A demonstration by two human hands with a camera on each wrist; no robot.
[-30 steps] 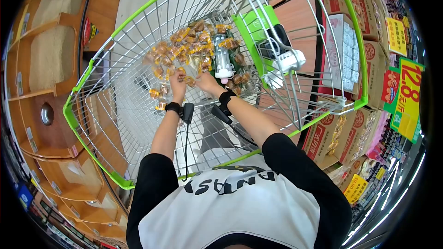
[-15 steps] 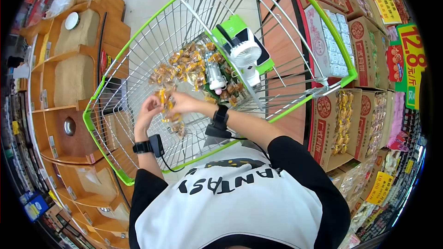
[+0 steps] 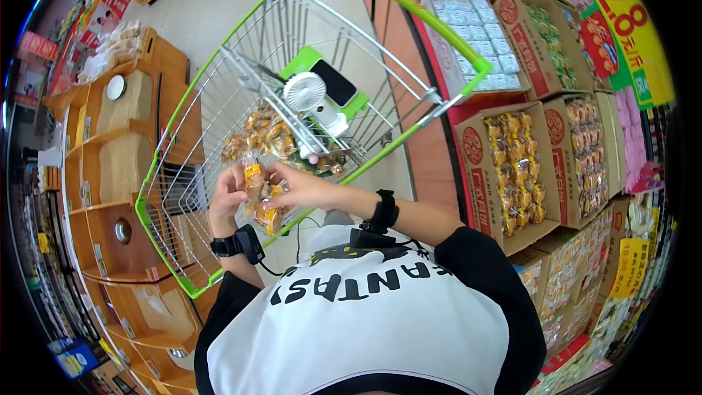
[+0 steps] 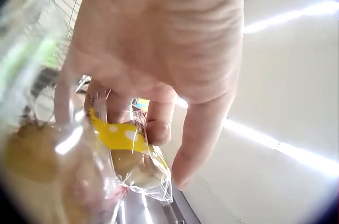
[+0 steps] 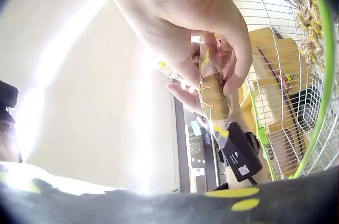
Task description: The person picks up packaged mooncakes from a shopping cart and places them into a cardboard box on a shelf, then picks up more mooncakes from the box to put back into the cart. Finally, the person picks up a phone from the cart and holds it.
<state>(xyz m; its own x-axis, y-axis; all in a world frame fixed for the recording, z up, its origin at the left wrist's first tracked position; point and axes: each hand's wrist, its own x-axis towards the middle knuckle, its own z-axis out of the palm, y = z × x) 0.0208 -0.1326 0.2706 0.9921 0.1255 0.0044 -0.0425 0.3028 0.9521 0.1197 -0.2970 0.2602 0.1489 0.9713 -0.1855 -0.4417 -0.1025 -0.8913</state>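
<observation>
Left hand (image 3: 228, 203) and right hand (image 3: 301, 189) both pinching crinkly clear-wrapped snack packets (image 3: 262, 199), above green-rimmed wire cart (image 3: 186, 205)

The snack packs (image 3: 261, 197) sit between the left hand (image 3: 228, 201) and right hand (image 3: 303, 189), cart (image 3: 194, 139) at twelve o'clock, boxes (image 3: 474, 148) at three.

Clear snack bag (image 3: 259, 194), yellow-wrapped pieces inside, held above cart.

White T-shirt (image 3: 365, 336) with black sleeves (image 3: 486, 271) and lettering (image 3: 351, 287), black cabled camera straps (image 3: 385, 212) on both wrists.
</observation>
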